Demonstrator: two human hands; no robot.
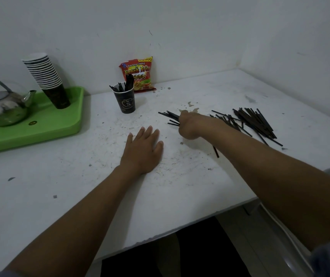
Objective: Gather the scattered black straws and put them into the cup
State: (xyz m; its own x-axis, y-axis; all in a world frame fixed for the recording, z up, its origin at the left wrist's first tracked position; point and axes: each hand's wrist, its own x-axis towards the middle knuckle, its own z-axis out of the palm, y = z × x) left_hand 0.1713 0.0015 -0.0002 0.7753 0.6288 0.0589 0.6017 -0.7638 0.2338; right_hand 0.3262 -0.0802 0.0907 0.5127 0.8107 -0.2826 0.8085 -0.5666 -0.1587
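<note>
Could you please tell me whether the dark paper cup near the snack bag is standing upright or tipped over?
Upright: the dark paper cup stands on its base on the white table, black straws sticking up from its open top.

Bare white tabletop (92,176) lies open between the flat left hand (143,149) and the dark paper cup (125,100) ahead of it. Loose black straws (258,121) crowd the surface right of the fisted right hand (189,125); a green plastic tray (46,124) blocks the far left.
</note>
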